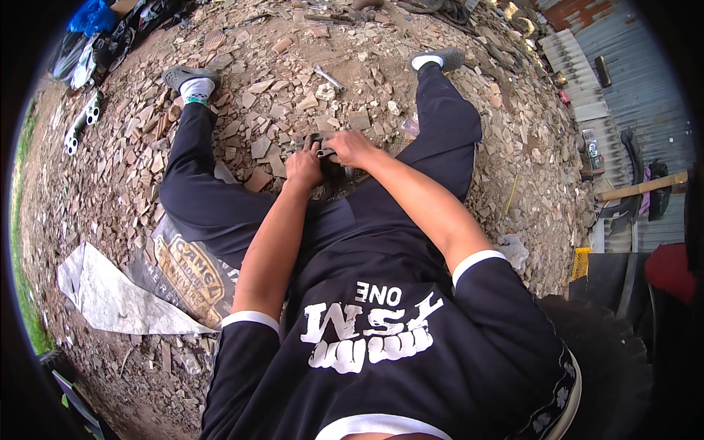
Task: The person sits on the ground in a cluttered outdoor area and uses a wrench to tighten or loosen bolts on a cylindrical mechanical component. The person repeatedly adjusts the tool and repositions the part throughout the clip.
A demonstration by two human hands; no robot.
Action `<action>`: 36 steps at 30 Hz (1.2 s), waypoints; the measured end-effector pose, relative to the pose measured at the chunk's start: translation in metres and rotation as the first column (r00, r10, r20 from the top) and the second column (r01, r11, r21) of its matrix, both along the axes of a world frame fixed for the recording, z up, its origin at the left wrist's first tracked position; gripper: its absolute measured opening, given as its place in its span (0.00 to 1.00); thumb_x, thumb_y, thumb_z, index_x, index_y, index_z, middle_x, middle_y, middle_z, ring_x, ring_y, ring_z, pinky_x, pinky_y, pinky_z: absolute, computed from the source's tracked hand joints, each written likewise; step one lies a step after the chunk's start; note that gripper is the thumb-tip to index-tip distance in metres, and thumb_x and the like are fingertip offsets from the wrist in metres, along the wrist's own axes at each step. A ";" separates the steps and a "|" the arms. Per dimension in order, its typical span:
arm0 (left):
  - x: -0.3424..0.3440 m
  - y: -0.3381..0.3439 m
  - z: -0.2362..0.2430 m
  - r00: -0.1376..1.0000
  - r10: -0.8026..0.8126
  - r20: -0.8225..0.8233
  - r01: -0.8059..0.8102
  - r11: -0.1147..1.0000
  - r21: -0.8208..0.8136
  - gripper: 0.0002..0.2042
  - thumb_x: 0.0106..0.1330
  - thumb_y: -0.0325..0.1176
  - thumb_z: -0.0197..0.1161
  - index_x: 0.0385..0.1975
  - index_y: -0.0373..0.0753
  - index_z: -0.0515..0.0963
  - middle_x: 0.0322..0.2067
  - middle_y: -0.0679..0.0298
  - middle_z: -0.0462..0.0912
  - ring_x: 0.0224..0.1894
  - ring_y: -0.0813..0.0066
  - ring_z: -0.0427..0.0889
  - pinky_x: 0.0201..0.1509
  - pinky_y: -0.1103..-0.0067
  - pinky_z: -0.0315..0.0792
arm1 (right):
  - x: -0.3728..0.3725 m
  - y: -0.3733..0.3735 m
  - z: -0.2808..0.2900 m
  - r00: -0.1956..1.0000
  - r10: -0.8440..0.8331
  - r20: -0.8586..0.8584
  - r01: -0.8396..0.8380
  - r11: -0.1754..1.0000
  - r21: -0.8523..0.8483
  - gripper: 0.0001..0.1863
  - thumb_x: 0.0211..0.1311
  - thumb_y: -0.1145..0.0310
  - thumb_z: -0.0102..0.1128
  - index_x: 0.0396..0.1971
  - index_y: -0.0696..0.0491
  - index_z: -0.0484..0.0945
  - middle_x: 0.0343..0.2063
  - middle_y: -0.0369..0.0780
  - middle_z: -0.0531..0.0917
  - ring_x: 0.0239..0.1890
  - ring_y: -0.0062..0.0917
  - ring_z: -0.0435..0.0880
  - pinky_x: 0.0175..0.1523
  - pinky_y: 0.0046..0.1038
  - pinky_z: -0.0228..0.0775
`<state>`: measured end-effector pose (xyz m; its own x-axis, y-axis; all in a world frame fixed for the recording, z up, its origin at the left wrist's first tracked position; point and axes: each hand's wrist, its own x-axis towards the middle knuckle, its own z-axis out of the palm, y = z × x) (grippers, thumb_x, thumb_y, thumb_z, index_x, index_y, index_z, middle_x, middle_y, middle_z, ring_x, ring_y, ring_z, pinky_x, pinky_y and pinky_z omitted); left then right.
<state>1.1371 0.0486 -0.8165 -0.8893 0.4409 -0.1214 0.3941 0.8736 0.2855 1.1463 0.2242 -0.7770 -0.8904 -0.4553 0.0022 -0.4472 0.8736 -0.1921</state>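
My left hand (304, 169) and my right hand (350, 149) are close together between my spread legs. Both are closed around a dark, greasy-looking part (335, 173), apparently metal, with a round opening near its top. My fingers and palms cover much of it, so its exact kind does not show. The left hand grips its left side, while the right hand reaches over its top from the right. Beyond the hands a silver wrench-like tool (329, 78) lies on the broken tile.
Tile shards and rubble (242, 132) cover the ground around my legs. A printed sheet (187, 271) and a torn white sheet (121, 297) lie at left. Farther off are a pale metal piece (82, 123) and black bags (125, 37). Corrugated metal (645, 95) stands at right, near a wooden pole (645, 185).
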 end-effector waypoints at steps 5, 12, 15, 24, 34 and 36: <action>0.000 0.015 0.003 0.998 0.028 0.055 -0.027 0.999 -0.026 0.25 0.68 0.34 0.55 0.67 0.49 0.67 0.65 0.56 0.71 0.54 0.56 0.82 0.54 0.65 0.79 | -0.006 0.014 -0.011 0.997 0.076 -0.013 -0.077 0.996 -0.050 0.21 0.48 0.63 0.73 0.46 0.44 0.84 0.44 0.40 0.84 0.44 0.40 0.85 0.48 0.40 0.79; -0.007 0.010 -0.011 0.999 0.049 0.000 -0.049 0.998 0.035 0.26 0.57 0.30 0.62 0.58 0.47 0.70 0.67 0.56 0.68 0.53 0.49 0.82 0.54 0.60 0.78 | -0.001 0.007 -0.013 0.996 0.058 -0.063 -0.062 0.996 -0.062 0.18 0.49 0.64 0.72 0.43 0.44 0.85 0.40 0.40 0.84 0.42 0.41 0.85 0.47 0.40 0.79; -0.008 0.008 -0.006 0.999 0.041 0.003 -0.041 0.998 0.056 0.23 0.57 0.29 0.61 0.56 0.46 0.72 0.60 0.55 0.76 0.50 0.48 0.83 0.53 0.59 0.78 | 0.006 0.005 -0.015 0.997 -0.027 -0.075 0.019 0.993 -0.115 0.15 0.50 0.64 0.70 0.41 0.44 0.86 0.39 0.40 0.84 0.43 0.41 0.85 0.48 0.41 0.78; -0.012 0.004 -0.006 1.000 -0.016 0.013 0.016 0.999 0.040 0.32 0.47 0.37 0.73 0.56 0.43 0.71 0.58 0.54 0.75 0.51 0.50 0.83 0.56 0.63 0.77 | -0.002 0.006 -0.013 0.999 -0.011 -0.035 0.007 0.993 -0.115 0.15 0.48 0.62 0.72 0.38 0.47 0.87 0.37 0.44 0.86 0.43 0.42 0.84 0.49 0.40 0.78; -0.017 -0.001 -0.003 0.996 -0.057 0.067 0.063 0.994 -0.094 0.47 0.39 0.49 0.79 0.65 0.42 0.69 0.64 0.54 0.72 0.52 0.55 0.83 0.58 0.68 0.77 | -0.009 -0.010 -0.002 0.971 -0.203 0.128 0.207 0.978 -0.018 0.21 0.46 0.68 0.71 0.45 0.45 0.87 0.42 0.47 0.86 0.47 0.40 0.85 0.55 0.38 0.78; -0.019 0.002 -0.001 0.994 -0.061 0.094 0.072 0.990 -0.125 0.48 0.42 0.49 0.77 0.68 0.43 0.65 0.66 0.53 0.68 0.54 0.56 0.82 0.59 0.69 0.76 | -0.015 -0.009 -0.005 0.968 -0.195 0.158 0.197 0.980 0.001 0.21 0.46 0.68 0.71 0.45 0.45 0.86 0.42 0.47 0.86 0.47 0.40 0.85 0.55 0.38 0.78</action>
